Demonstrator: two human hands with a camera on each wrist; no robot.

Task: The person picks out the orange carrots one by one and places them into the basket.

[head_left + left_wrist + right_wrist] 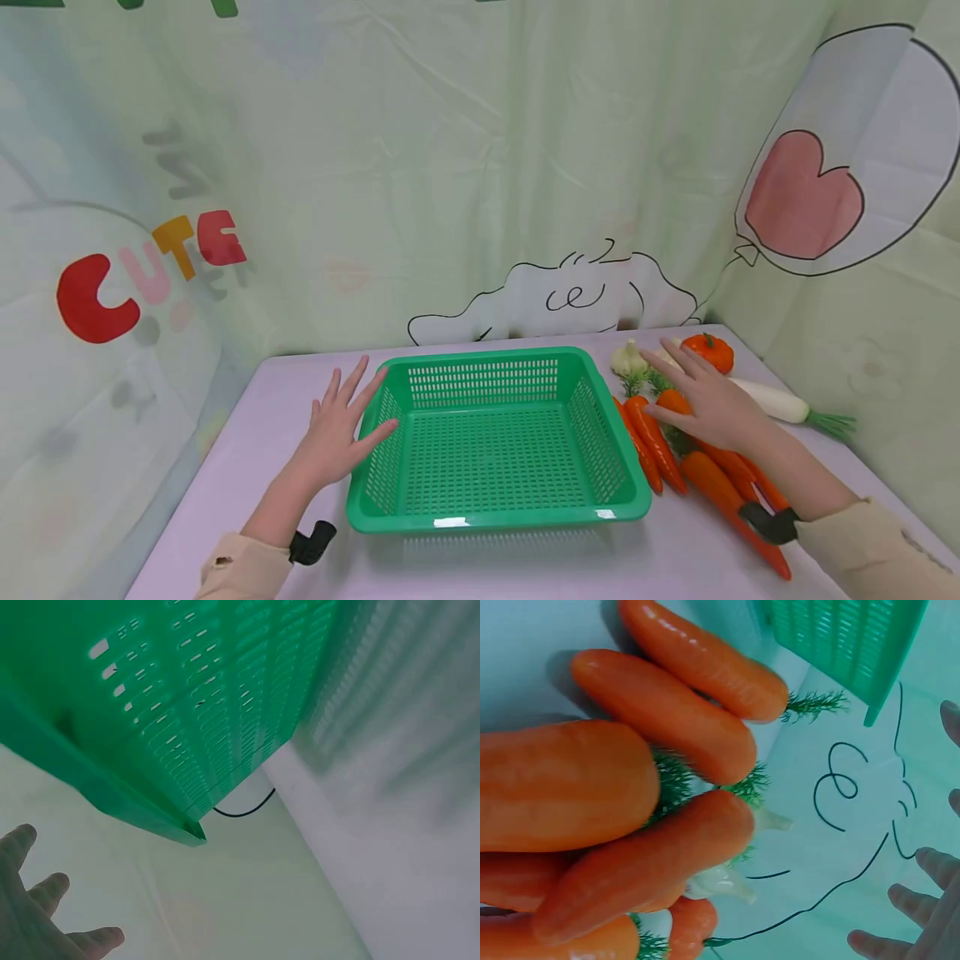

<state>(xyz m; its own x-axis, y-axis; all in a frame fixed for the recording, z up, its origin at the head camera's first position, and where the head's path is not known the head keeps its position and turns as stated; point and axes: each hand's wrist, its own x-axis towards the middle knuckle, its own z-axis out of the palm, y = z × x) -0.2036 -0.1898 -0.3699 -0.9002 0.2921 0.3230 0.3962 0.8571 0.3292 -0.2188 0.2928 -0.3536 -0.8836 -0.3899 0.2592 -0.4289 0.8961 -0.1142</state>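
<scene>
A green plastic basket point(487, 525) with perforated walls stands in the middle of the table, nothing inside it. My left hand point(337, 437), fingers spread, hovers by the basket's left rim. In the left wrist view, its fingertips point(52, 889) show beside the basket wall point(187, 712). My right hand point(712, 400) is held with straight fingers above the vegetables right of the basket. Beneath it lie several carrots point(723, 483) with green tops, seen large as carrots point(667, 712) in the right wrist view. Both hands hold nothing.
Garlic point(628, 358) sits behind the carrots, near an orange pumpkin-like vegetable point(711, 353). A white radish point(772, 400) with green leaves lies at the table's right edge. Printed curtains point(375, 208) hang behind and beside the lilac table point(277, 417).
</scene>
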